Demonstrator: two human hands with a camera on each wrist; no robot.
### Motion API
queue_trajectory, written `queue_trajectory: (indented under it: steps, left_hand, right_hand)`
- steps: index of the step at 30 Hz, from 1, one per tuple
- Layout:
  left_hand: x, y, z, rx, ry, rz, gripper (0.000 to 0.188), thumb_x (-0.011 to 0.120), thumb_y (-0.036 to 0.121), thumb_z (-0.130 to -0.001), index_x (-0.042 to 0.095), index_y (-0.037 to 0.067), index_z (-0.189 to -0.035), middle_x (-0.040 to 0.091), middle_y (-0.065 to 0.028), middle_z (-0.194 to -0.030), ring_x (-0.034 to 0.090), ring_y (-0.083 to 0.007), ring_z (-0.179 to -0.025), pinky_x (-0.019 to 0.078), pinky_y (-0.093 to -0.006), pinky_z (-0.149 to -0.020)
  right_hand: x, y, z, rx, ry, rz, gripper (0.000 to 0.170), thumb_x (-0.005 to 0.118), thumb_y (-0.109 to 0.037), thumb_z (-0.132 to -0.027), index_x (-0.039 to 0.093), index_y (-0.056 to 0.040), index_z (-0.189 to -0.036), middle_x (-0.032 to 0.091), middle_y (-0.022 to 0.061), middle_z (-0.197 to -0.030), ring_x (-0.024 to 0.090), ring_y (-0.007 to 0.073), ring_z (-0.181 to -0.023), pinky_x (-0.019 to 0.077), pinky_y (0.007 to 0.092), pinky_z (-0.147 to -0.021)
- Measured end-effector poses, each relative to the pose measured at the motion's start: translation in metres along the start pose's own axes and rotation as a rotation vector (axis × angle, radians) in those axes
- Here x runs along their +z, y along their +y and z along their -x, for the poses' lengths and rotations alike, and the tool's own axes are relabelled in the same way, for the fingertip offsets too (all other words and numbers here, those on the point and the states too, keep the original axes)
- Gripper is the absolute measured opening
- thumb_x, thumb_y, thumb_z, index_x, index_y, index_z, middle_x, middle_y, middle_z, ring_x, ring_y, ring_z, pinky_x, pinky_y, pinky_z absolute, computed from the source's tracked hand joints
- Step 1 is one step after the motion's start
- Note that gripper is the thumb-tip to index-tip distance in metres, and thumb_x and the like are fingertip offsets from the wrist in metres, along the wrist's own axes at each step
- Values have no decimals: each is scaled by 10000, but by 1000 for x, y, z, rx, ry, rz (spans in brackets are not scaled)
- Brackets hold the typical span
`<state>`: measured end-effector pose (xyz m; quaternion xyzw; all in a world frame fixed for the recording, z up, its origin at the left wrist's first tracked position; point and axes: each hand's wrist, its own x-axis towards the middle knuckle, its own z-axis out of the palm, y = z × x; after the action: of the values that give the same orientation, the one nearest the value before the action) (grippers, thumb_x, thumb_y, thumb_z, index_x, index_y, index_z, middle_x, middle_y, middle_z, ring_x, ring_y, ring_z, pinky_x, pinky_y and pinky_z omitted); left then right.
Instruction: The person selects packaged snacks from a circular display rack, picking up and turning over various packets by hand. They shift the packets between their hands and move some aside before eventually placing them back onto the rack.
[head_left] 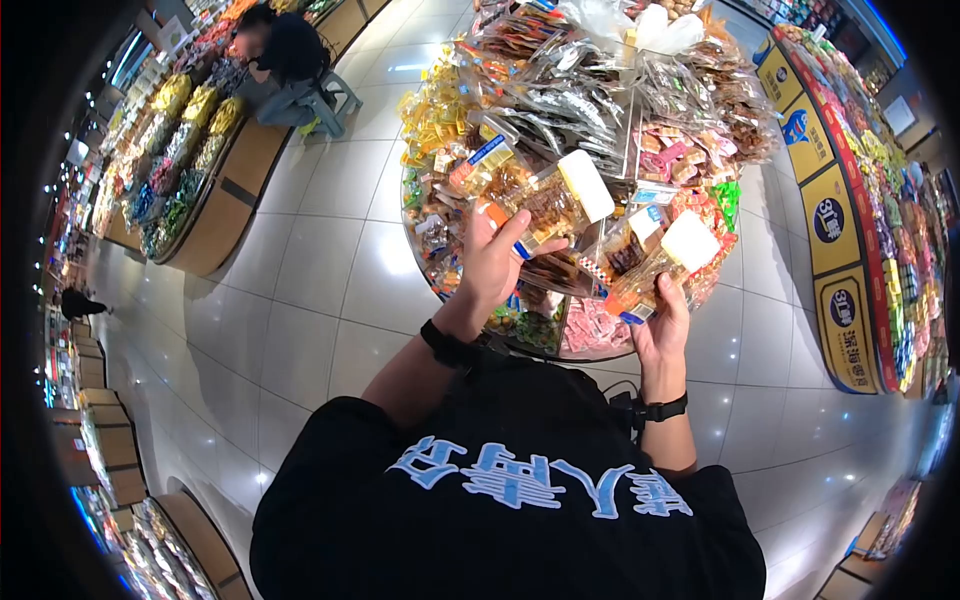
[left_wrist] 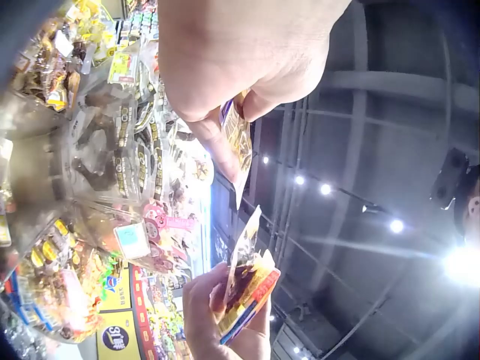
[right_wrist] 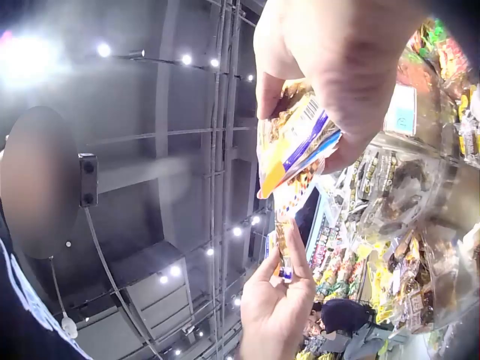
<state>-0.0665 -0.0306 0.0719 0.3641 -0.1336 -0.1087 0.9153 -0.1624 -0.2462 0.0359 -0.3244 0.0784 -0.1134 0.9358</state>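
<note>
My left hand (head_left: 490, 262) grips a clear snack packet (head_left: 548, 212) of brown pieces, thumb on its near face, with a white panel at its far end. In my right hand (head_left: 666, 328) is a similar packet (head_left: 655, 275), pinched at its lower end between thumb and fingers. Both packets are held up side by side over the round snack display (head_left: 610, 352). The left wrist view shows the left-hand packet (left_wrist: 241, 142) nearly edge-on. An orange, blue and white end with a barcode marks the right-hand packet (right_wrist: 304, 139) in the right wrist view.
Bagged snacks (head_left: 570, 110) pile high on the display, with pink packets (head_left: 598, 325) near its front edge. A curved shelf with yellow panels (head_left: 828, 225) stands right. At upper left a person (head_left: 290, 60) sits on a stool (head_left: 335, 105) beside another counter (head_left: 225, 190).
</note>
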Motion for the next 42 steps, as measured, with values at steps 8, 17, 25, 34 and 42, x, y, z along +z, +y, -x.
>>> queue_trajectory:
  steps: [8,17,25,34,42]
  left_hand:
    - [-3,3,1,-69,-19,84,494,391,-63,-957,297,87,-1418,485,-159,-1369,528,-354,-1238,517,-592,-953]
    - [-28,28,-2,-130,-106,19,504,422,-43,-956,290,37,-1435,476,-160,-1389,496,-283,-1278,432,-483,-1065]
    - [-98,80,5,-271,-53,11,410,426,82,-1002,365,-35,-1390,494,-162,-1381,499,-273,-1273,394,-447,-1083]
    - [-161,145,10,-326,-9,-21,420,345,87,-997,335,0,-1408,496,-155,-1365,522,-287,-1250,434,-468,-1050]
    - [-175,163,3,-281,-121,-183,392,430,-6,-923,457,14,-1314,502,-149,-1346,525,-279,-1242,436,-440,-1048]
  right_hand:
    - [20,15,8,-41,-6,-112,492,630,-122,-909,433,-3,-1344,576,124,-1252,584,240,-1151,493,419,-998]
    - [81,59,9,-114,-14,41,490,652,-170,-907,465,-22,-1335,593,90,-1256,572,208,-1160,455,405,-1022]
    - [143,141,0,-8,26,-52,407,634,-113,-910,507,6,-1278,620,102,-1214,610,181,-1103,499,363,-962]
    - [163,181,3,-121,122,-50,431,615,-105,-920,469,-35,-1319,607,98,-1226,614,216,-1111,518,394,-966]
    - [148,166,32,-219,302,-58,440,604,-229,-946,506,-1,-1309,602,140,-1241,591,263,-1145,501,457,-982]
